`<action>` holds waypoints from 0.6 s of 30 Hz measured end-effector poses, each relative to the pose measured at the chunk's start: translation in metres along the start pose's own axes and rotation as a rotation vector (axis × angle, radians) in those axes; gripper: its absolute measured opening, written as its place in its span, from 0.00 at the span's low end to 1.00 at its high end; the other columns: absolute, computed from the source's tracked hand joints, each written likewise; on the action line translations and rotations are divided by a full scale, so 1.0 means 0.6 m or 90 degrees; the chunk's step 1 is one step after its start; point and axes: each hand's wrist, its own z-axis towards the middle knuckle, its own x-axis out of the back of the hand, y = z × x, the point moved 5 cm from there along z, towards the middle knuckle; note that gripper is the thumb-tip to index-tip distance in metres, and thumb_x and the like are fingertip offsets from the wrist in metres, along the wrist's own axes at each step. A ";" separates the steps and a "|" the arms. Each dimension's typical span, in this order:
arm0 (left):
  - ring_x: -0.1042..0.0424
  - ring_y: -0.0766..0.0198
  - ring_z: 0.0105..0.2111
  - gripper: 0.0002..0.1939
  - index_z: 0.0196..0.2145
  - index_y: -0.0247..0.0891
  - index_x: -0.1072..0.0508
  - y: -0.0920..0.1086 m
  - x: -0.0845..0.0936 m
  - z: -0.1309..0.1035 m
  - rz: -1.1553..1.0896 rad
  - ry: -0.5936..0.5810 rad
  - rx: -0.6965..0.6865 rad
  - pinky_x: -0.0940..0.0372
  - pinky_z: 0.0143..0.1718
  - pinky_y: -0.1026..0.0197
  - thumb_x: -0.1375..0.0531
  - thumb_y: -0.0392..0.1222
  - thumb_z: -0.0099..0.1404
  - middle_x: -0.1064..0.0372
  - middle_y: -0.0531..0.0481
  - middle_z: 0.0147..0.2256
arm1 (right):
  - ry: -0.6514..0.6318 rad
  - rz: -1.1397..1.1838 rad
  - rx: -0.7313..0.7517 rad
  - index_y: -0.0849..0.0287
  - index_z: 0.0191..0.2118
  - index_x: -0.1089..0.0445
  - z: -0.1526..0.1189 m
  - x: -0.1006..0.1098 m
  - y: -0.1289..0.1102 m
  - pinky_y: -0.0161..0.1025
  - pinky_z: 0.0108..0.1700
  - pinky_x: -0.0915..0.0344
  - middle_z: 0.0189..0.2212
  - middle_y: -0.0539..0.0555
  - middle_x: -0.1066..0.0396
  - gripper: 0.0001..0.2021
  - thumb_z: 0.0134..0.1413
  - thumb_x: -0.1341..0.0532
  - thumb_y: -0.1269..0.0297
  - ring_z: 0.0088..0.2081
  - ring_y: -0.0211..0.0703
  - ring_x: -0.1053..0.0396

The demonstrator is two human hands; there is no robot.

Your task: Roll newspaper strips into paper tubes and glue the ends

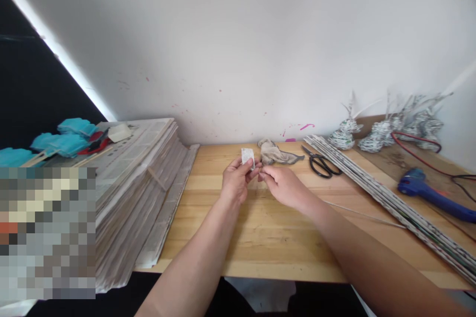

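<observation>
Over the middle of the wooden table (282,242), my left hand (236,178) is closed on a small piece of printed paper (247,156) that stands up between thumb and fingers. My right hand (278,181) is close beside it, its fingers pinched together near the lower right of the paper; what they pinch is too small to make out. Just behind the hands lies a crumpled grey-brown cloth (277,152). Black-handled scissors (322,164) rest to the right of the cloth. A thin paper stick (366,214) lies partly behind my right forearm.
Tall newspaper stacks (141,198) occupy the left, with blue packets (70,141) and a red-black tool (94,142) on top. At right lie long rolled paper sticks (375,193), a blue glue gun (431,193) with a red cord, and woven paper figures (344,134) by the wall.
</observation>
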 end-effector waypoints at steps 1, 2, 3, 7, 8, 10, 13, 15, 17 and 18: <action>0.24 0.64 0.31 0.07 0.34 0.30 0.26 -0.001 0.000 0.000 0.001 -0.003 0.003 0.29 0.30 0.68 0.36 0.30 0.55 0.25 0.43 0.33 | -0.022 0.022 -0.020 0.57 0.33 0.29 0.000 0.000 0.003 0.36 0.34 0.42 0.30 0.53 0.26 0.14 0.62 0.50 0.63 0.31 0.40 0.31; 0.24 0.65 0.31 0.06 0.34 0.30 0.25 -0.001 0.000 0.001 0.000 -0.005 0.006 0.29 0.30 0.69 0.36 0.30 0.55 0.25 0.43 0.33 | -0.053 0.052 -0.045 0.58 0.32 0.29 0.000 -0.001 0.006 0.35 0.32 0.42 0.28 0.52 0.27 0.15 0.63 0.51 0.62 0.28 0.39 0.32; 0.24 0.65 0.31 0.06 0.33 0.29 0.25 -0.002 0.000 0.001 -0.004 -0.007 0.010 0.29 0.30 0.69 0.36 0.30 0.55 0.25 0.43 0.32 | -0.090 0.089 -0.075 0.58 0.32 0.29 0.000 -0.004 0.010 0.35 0.30 0.42 0.25 0.51 0.29 0.17 0.63 0.52 0.60 0.25 0.38 0.33; 0.24 0.65 0.30 0.04 0.31 0.29 0.26 -0.002 0.000 0.003 -0.019 0.002 0.016 0.29 0.32 0.69 0.35 0.29 0.54 0.25 0.44 0.30 | -0.152 0.144 -0.131 0.59 0.33 0.30 -0.003 -0.008 0.013 0.34 0.25 0.45 0.19 0.48 0.36 0.19 0.64 0.54 0.56 0.19 0.36 0.39; 0.24 0.66 0.30 0.04 0.30 0.29 0.26 -0.002 0.001 0.003 -0.022 0.009 0.016 0.29 0.32 0.69 0.35 0.29 0.54 0.25 0.45 0.30 | -0.119 0.108 -0.107 0.59 0.32 0.31 -0.002 -0.005 0.009 0.34 0.26 0.45 0.19 0.48 0.36 0.18 0.63 0.52 0.56 0.20 0.36 0.38; 0.24 0.66 0.29 0.04 0.30 0.29 0.27 0.000 0.002 0.003 -0.025 0.019 0.016 0.29 0.32 0.69 0.35 0.29 0.54 0.25 0.45 0.29 | -0.025 0.014 -0.036 0.58 0.31 0.32 -0.001 0.005 -0.003 0.35 0.28 0.46 0.22 0.50 0.33 0.13 0.61 0.48 0.59 0.24 0.38 0.36; 0.24 0.66 0.28 0.05 0.31 0.29 0.27 0.001 0.001 0.002 -0.023 0.012 0.016 0.29 0.31 0.68 0.35 0.29 0.54 0.25 0.45 0.29 | 0.031 -0.031 0.008 0.58 0.32 0.31 -0.002 0.009 -0.011 0.36 0.32 0.45 0.27 0.52 0.28 0.11 0.60 0.48 0.63 0.29 0.39 0.33; 0.24 0.65 0.30 0.06 0.32 0.29 0.27 0.001 0.000 0.001 -0.018 0.001 0.018 0.29 0.31 0.68 0.35 0.30 0.54 0.25 0.44 0.30 | -0.036 0.022 -0.039 0.58 0.33 0.30 -0.002 0.002 -0.003 0.35 0.31 0.44 0.25 0.51 0.29 0.14 0.62 0.51 0.63 0.27 0.39 0.33; 0.23 0.64 0.31 0.07 0.32 0.29 0.27 0.000 -0.001 0.000 -0.014 -0.003 0.021 0.29 0.32 0.68 0.34 0.31 0.54 0.25 0.44 0.31 | -0.109 0.078 -0.092 0.58 0.32 0.30 -0.004 -0.006 0.004 0.35 0.29 0.44 0.20 0.50 0.32 0.17 0.64 0.54 0.60 0.23 0.37 0.35; 0.23 0.63 0.31 0.06 0.32 0.29 0.27 -0.001 -0.001 -0.001 -0.013 0.000 0.022 0.29 0.32 0.68 0.35 0.31 0.54 0.25 0.44 0.31 | -0.116 0.083 -0.099 0.58 0.32 0.30 -0.004 -0.006 0.005 0.34 0.28 0.45 0.19 0.49 0.33 0.18 0.64 0.54 0.60 0.22 0.37 0.35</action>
